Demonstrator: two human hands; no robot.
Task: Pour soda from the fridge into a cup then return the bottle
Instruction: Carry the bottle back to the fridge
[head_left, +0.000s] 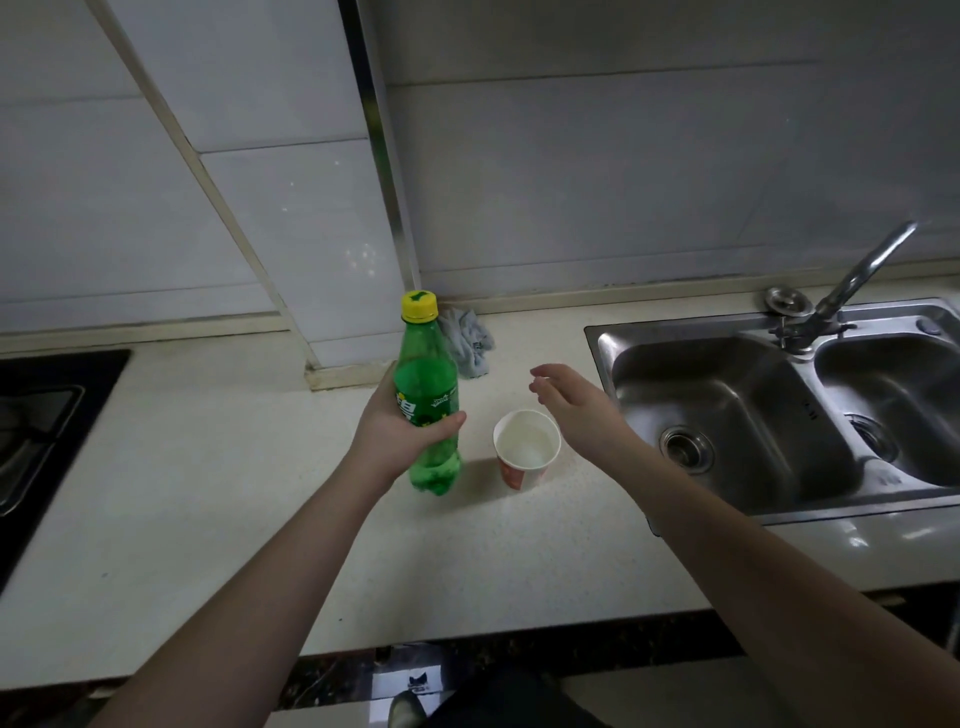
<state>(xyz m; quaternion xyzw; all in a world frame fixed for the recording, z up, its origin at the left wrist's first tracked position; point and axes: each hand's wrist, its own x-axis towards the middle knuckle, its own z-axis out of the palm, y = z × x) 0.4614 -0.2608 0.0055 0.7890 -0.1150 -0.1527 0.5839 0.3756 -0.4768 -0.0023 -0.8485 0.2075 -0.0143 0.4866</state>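
The person stands at the worktop with both arms stretched forward; the left hand holds the green soda bottle around its label, the fingers wrapped behind it and the thumb pressed across the front, so this hand is closed on the bottle; the bottle is upright, its base on the worktop or just above it, I cannot tell which; the yellow cap is on the neck. Just beside the bottle, on its right, stands the paper cup, upright and apart from the bottle; inside it looks pale, and whether it has liquid already I cannot say for sure. The right hand hovers above and a little to the right of the cup, its fingers spread loosely and holding nothing, not touching the cup. A crumpled grey cloth lies behind the bottle near the wall, and the steel sink is at the right. I think the step in hand is either just before the pouring or just after it, because the cap is on; if the cup is empty, the free right hand must go to the cap and twist it off while the left hand keeps the bottle steady; if the cup is filled, the bottle only needs to be lifted and carried back to the fridge, which is not in view here.
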